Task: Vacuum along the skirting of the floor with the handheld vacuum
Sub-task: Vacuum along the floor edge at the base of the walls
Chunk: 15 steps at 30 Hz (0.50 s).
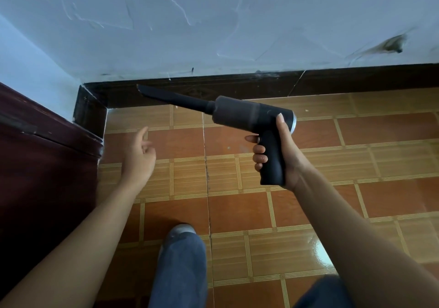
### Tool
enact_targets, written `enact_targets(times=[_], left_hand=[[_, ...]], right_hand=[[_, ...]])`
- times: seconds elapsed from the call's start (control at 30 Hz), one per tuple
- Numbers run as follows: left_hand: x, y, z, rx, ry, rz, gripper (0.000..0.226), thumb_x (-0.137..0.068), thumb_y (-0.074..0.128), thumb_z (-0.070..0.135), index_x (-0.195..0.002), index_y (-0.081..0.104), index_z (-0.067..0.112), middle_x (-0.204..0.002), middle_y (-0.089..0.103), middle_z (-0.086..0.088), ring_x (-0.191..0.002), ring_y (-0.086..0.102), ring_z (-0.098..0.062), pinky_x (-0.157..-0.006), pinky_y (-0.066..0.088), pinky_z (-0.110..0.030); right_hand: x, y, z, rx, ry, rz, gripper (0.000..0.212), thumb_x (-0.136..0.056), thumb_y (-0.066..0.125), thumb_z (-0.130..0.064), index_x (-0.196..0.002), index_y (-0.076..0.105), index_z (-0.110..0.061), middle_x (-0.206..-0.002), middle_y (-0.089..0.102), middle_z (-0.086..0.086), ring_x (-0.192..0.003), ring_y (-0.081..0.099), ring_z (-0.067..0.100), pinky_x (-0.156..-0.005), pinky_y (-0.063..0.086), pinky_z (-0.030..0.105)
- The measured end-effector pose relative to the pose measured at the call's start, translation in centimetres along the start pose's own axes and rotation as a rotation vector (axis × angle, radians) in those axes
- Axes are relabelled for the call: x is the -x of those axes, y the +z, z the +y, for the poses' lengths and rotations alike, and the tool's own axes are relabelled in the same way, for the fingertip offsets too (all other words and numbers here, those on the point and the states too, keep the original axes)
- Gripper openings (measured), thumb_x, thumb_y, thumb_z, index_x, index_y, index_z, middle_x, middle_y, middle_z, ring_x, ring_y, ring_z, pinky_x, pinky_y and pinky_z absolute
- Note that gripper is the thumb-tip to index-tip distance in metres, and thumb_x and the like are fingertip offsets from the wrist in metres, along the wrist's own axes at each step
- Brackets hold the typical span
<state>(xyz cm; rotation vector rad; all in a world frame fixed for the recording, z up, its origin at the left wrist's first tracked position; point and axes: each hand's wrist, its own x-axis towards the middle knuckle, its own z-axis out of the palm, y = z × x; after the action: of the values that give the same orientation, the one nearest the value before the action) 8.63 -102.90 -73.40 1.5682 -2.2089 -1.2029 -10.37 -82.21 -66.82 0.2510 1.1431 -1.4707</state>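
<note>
My right hand (278, 150) grips the pistol handle of a black handheld vacuum (247, 115). Its long flat nozzle (166, 96) points left and up, with the tip in front of the dark brown skirting (237, 84) near the room corner. The skirting runs along the foot of the white wall, above the orange tiled floor (308, 188). My left hand (140, 155) hovers over the floor to the left of the vacuum, fingers loosely curled, holding nothing.
A dark maroon panel (42, 165), perhaps a door or cabinet, fills the left side up to the corner. My jeans-clad leg and shoe (180, 255) stand on the tiles below. The white wall (213, 22) carries scuffs and a dark smear at the right.
</note>
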Motion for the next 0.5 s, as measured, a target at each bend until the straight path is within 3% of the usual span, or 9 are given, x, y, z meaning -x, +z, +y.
enact_targets(times=[0.1, 0.2, 0.37, 0.5], left_hand=[[0.4, 0.9, -1.3, -0.039, -0.039, -0.05, 0.056, -0.096, 0.045, 0.006, -0.147, 0.031, 0.027, -0.108, 0.058, 0.0, -0.059, 0.048, -0.015, -0.05, 0.041, -0.03], [0.5, 1.4, -2.2, -0.069, -0.034, -0.079, 0.055, -0.097, 0.046, 0.007, -0.147, 0.03, 0.02, -0.122, 0.058, -0.005, -0.067, 0.052, -0.011, -0.064, 0.049, -0.037], [0.5, 2.0, -3.1, -0.084, -0.018, -0.094, 0.053, -0.096, 0.043, 0.003, -0.145, 0.035, 0.022, -0.127, 0.056, -0.007, -0.05, 0.044, -0.015, -0.047, 0.038, -0.025], [0.3, 2.0, -3.8, -0.132, -0.02, -0.098, 0.051, -0.096, 0.042, 0.005, -0.144, 0.037, 0.023, -0.13, 0.055, -0.007, -0.058, 0.051, -0.016, -0.051, 0.041, -0.027]], right_hand=[[0.3, 0.0, -0.1, -0.019, -0.014, 0.01, 0.064, -0.075, 0.041, -0.072, -0.076, 0.054, -0.009, -0.049, 0.044, -0.004, -0.037, 0.038, 0.008, -0.039, 0.037, 0.019], [0.5, 0.1, -0.3, -0.034, -0.021, -0.001, 0.06, -0.071, 0.045, -0.072, -0.07, 0.049, -0.011, -0.048, 0.044, -0.003, -0.036, 0.038, 0.008, -0.038, 0.038, 0.019], [0.5, 0.6, -0.3, -0.022, -0.02, -0.023, 0.058, -0.06, 0.05, -0.07, -0.067, 0.048, -0.012, -0.048, 0.044, -0.003, -0.036, 0.038, 0.008, -0.038, 0.037, 0.018], [0.3, 0.8, -0.2, 0.005, -0.026, -0.032, 0.058, -0.059, 0.05, -0.069, -0.067, 0.048, -0.012, -0.048, 0.043, -0.003, -0.036, 0.037, 0.008, -0.039, 0.037, 0.019]])
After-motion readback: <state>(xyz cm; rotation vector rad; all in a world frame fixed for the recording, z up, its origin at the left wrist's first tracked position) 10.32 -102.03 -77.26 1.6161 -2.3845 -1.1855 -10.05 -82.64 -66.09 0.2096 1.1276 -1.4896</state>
